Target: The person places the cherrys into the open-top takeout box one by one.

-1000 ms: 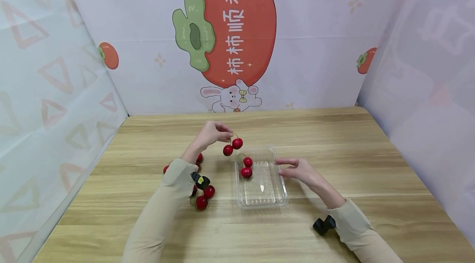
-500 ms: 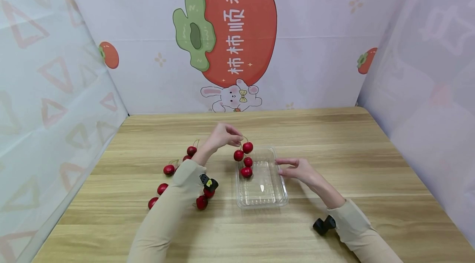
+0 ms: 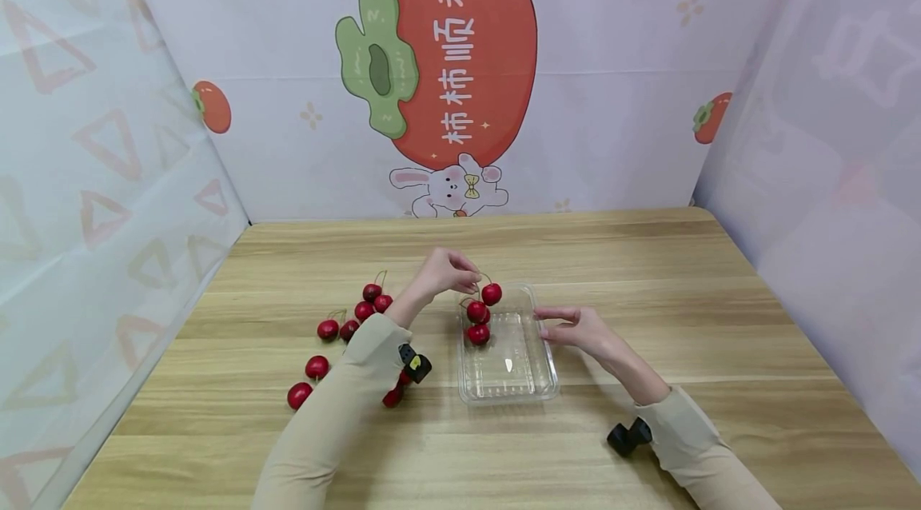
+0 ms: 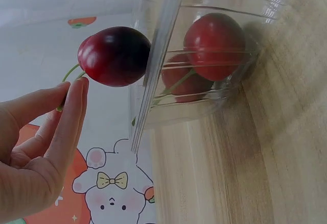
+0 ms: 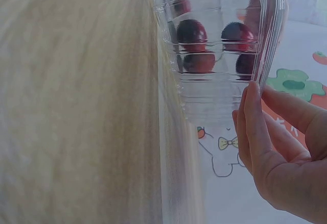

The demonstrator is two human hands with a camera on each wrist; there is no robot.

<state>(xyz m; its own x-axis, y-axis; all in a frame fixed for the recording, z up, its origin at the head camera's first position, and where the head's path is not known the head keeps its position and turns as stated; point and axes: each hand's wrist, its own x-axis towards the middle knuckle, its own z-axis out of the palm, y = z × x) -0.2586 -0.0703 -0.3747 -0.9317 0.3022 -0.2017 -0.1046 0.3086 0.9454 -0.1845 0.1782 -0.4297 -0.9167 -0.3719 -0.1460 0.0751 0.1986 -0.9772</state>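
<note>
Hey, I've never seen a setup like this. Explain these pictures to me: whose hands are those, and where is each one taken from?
There's no robot here, just a person's two bare hands. The wide picture comes from a camera on their head, looking forward and down. The two close-ups come from cameras on the wrists, one per hand.

On the wooden table sits a clear plastic container with two cherries inside. More loose cherries lie to its left, some partly hidden by the sleeve.

The left hand pinches stems, with two held cherries dangling near the container's far left corner. The right hand touches the container's right side with its fingertips.
</note>
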